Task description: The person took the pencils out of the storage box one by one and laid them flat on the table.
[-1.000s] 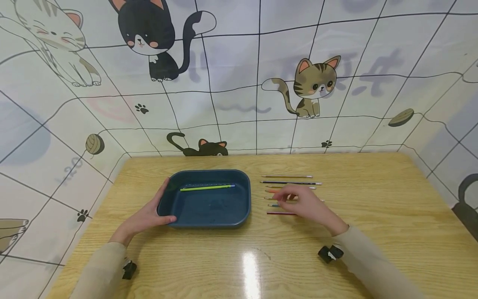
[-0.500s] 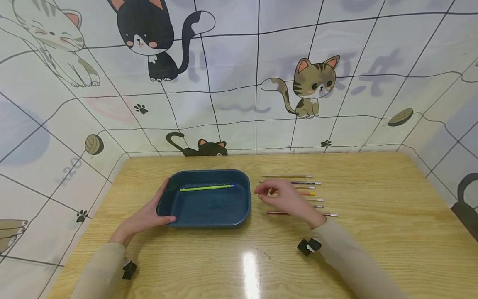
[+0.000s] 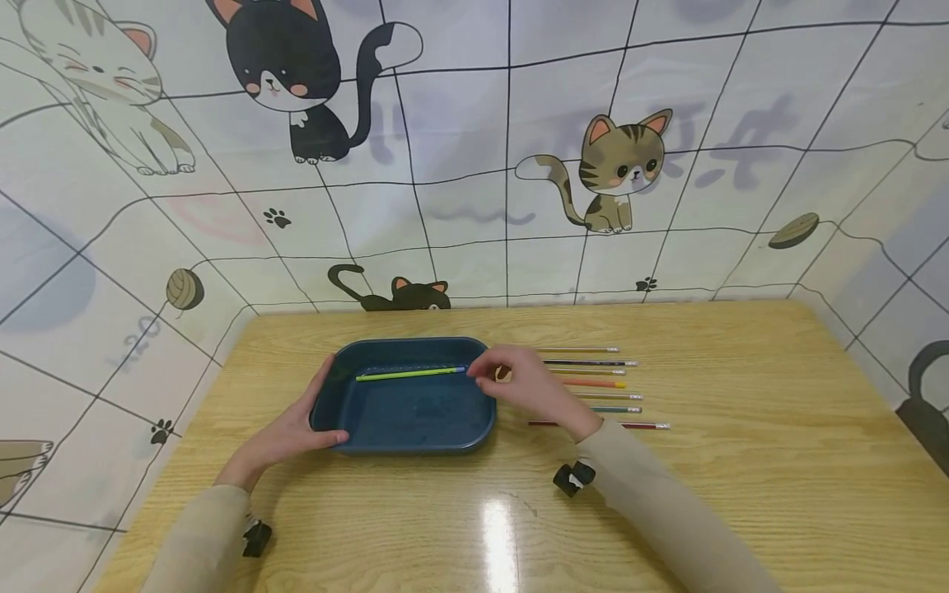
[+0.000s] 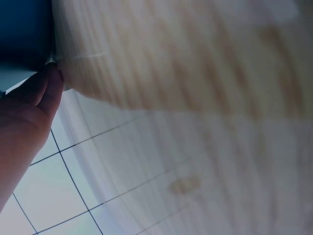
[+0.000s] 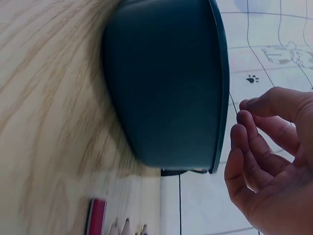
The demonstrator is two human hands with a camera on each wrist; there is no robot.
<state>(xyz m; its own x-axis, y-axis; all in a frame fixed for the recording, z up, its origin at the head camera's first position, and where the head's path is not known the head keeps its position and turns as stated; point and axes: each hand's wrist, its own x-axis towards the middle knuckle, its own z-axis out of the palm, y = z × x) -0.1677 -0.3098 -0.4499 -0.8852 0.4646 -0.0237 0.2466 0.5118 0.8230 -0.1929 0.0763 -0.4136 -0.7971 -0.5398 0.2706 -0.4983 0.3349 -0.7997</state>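
Observation:
A dark blue rectangular tray [image 3: 423,432] stands on the wooden table, with a lime-green pencil [image 3: 404,375] lying inside it along the far side. My left hand [image 3: 300,420] holds the tray's left end, thumb over the front corner and fingers along the side. In the left wrist view its fingertips [image 4: 51,81] touch the tray's wall. Over the tray's right rim is my right hand [image 3: 522,383], its fingers bent close to the pencil's blue end. The right wrist view shows those fingers [image 5: 242,169] loosely curled beside the rim, with nothing visible between them.
Right of the tray, several pencils lie roughly parallel on the table [image 3: 741,461], among them an orange pencil [image 3: 596,383] and a dark red pencil [image 3: 645,426]. My right forearm crosses in front of them. A cat-printed cloth [image 3: 460,198] rises behind the table and at both sides.
My right hand has moved left from above the row of pencils to the tray's right rim, uncovering more of the pencils. My left hand and the tray have stayed in place.

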